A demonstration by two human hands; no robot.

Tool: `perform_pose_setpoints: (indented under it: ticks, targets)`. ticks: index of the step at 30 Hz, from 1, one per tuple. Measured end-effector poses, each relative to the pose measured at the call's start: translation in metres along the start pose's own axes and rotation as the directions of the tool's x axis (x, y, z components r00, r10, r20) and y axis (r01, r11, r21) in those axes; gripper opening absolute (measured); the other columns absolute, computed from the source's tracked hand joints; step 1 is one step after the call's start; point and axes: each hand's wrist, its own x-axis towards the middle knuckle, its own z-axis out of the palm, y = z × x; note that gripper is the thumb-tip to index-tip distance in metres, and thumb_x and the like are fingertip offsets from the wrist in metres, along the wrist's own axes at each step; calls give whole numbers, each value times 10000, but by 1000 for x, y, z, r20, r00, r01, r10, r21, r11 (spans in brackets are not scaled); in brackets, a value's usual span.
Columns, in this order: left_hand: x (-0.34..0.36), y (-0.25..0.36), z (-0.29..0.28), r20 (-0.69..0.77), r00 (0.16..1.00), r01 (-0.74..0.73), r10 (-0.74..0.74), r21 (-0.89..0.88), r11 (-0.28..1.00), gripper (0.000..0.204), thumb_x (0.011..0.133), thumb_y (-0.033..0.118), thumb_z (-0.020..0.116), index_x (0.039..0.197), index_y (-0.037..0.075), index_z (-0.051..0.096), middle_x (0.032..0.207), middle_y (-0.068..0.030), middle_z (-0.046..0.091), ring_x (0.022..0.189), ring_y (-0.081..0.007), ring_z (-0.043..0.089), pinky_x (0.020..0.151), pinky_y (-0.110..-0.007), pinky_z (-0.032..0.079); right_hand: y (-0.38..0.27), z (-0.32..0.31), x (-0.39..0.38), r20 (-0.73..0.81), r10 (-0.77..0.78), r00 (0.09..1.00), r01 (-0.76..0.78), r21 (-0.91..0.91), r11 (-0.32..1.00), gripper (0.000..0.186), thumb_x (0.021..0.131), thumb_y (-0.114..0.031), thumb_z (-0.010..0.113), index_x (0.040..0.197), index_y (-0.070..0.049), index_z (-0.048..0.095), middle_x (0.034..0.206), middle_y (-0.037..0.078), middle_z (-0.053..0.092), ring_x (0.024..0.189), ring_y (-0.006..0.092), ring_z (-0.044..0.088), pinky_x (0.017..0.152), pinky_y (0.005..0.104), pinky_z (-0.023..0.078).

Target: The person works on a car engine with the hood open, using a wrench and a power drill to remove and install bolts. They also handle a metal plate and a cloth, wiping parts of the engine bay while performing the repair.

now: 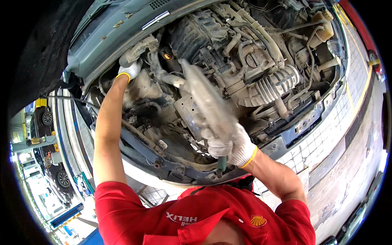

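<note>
My right hand [232, 147], in a white knit glove with a yellow cuff, is closed around a long grey tapered object [206, 96]. Motion smears that object, so its kind is unclear; its narrow end points up and left over the engine bay. A green handle-like piece [221, 163] sticks out below the same hand. My left hand [130, 71], gloved alike, reaches into the rear left corner of the bay. It is beside a dusty grey-beige part [139, 50] that hides most of its fingers, so its grip does not show.
The dusty engine [200, 34] fills the bay, with a ribbed intake hose [277, 85] at right. A chrome cylindrical tool [156, 20] rests on the ledge below the windscreen. A cream-coloured reservoir [320, 28] sits far right. The front crossmember [302, 126] borders the bay near me.
</note>
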Motion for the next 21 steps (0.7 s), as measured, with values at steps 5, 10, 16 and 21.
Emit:
perform_pose_setpoints:
  ticks: [5, 10, 16, 21]
  targets:
    - [-87, 59, -78, 149, 989, 24, 5, -191, 981, 640, 1065, 497, 528, 1523, 50, 522, 1603, -229, 475, 1428, -428, 502, 1188, -462, 415, -13, -12, -61, 120, -183, 976, 170, 110, 979, 613, 1049, -557, 558, 1336, -15, 539, 690, 2, 533, 400, 79, 383, 403, 226, 307]
    - [-168, 111, -139, 80, 991, -81, 111, -316, 945, 587, 1047, 455, 590, 1497, 80, 554, 1642, -200, 431, 1445, -433, 484, 1199, -471, 407, -53, 24, -112, 352, -518, 779, 597, -166, 785, 541, 1061, -437, 586, 1380, -1, 556, 987, 75, 676, 485, 54, 496, 398, 203, 415]
    - [-263, 135, -177, -176, 962, -259, 209, -344, 903, 478, 978, 323, 687, 1393, 97, 613, 1537, -209, 532, 1404, -423, 509, 1201, -479, 401, -141, 118, -130, 188, -927, 325, 837, -513, 189, 448, 1064, -290, 623, 1423, -28, 566, 1202, 127, 742, 831, 131, 752, 718, 282, 672]
    - [-327, 136, -199, -298, 944, -251, 144, -361, 898, 445, 937, 216, 732, 1342, 58, 636, 1503, -212, 556, 1369, -425, 537, 1160, -481, 435, -271, 136, -164, 427, -840, 334, 438, -860, -262, 396, 985, -286, 722, 1312, -63, 706, 1149, 46, 741, 974, 173, 707, 833, 298, 570]
